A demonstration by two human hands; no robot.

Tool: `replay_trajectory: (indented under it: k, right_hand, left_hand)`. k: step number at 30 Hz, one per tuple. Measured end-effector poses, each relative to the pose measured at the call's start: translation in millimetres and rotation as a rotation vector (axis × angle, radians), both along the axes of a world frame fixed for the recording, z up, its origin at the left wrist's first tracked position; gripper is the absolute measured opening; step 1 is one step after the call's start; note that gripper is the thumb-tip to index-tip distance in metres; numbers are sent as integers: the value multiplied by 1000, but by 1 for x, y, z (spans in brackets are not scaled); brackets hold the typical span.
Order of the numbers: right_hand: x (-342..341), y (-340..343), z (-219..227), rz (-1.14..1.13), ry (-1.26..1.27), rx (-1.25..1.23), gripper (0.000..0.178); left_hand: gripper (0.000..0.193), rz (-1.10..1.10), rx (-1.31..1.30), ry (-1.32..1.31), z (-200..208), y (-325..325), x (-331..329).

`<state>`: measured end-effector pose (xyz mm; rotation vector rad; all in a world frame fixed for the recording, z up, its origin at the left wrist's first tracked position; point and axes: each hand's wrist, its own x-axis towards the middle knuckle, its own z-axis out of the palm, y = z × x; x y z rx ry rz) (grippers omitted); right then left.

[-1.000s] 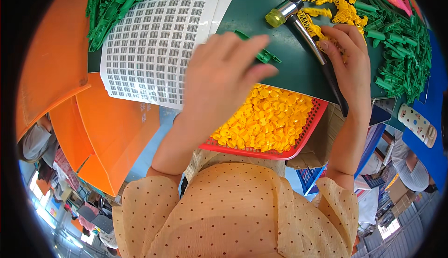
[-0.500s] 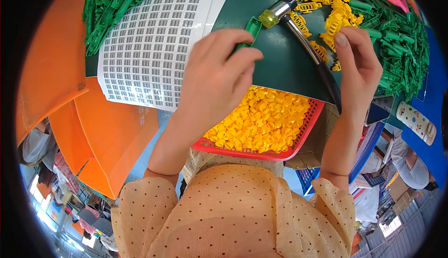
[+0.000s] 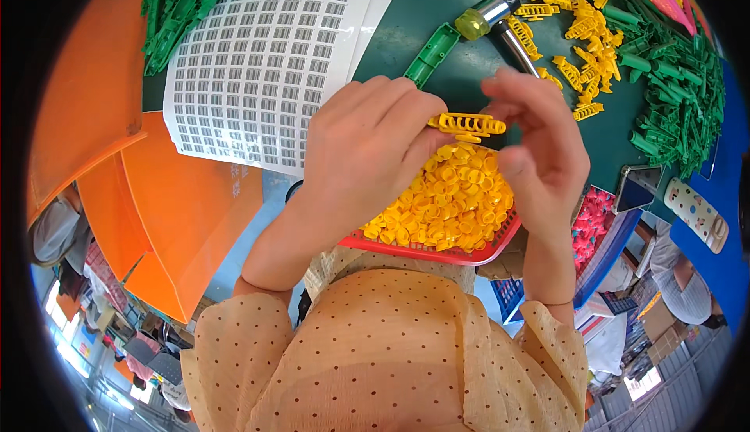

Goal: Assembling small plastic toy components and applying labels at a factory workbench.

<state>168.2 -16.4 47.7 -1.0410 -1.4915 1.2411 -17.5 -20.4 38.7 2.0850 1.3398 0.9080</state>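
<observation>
My left hand (image 3: pixel 371 139) pinches one end of a yellow slotted plastic part (image 3: pixel 470 125), which sticks out sideways toward the right. My right hand (image 3: pixel 548 147) is at the part's free end, its thumb and fingers apart with nothing between them. Just beyond the left knuckles lies a green plastic trough-shaped piece (image 3: pixel 434 52) on the dark green table; its near end is hidden by the hand. Past my right hand is a hammer (image 3: pixel 486 16) with a clear yellow face, its handle mostly covered by the hand. Below both hands, a red basket (image 3: pixel 469 257) holds many small yellow rings (image 3: pixel 445 201).
White sheets of printed labels (image 3: pixel 258 65) cover the table's left part. Loose yellow slotted parts (image 3: pixel 590 37) lie at the far right, beside a heap of green pieces (image 3: pixel 680 96). Another green heap (image 3: pixel 183 10) is far left. Two phones, one in a patterned case (image 3: pixel 695 213), lie at the right edge.
My right hand has come from the yellow pile back toward the left hand. A yellow slotted part is now in the left hand, and the green piece lies beyond it. The view has shifted slightly.
</observation>
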Motion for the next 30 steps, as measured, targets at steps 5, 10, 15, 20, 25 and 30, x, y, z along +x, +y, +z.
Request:
replay_trajectory:
  k: [5,10,15,20,25,30]
  right_hand:
    - [10,3,6,154,-590,428,28]
    - [7,-1,2,201,-676,398,26]
    - [7,4,-3,205,-593,333,28]
    - [13,6,-12,52,-779,357,30]
    - [13,6,-10,-10,-789,325,32]
    - [-6,10,-5,52,-677,372,33]
  left_hand:
    - [19,-41,45,32,-1,0,-4]
    - [20,-58,6,10,-6,-3,-5]
    - [20,41,-10,-16,-7,-2,-9]
    - [23,208,62,157,-15,7,-4]
    - [22,142,-41,152,-8,0,-13]
    - [25,69,-28,66,-14,2,-8]
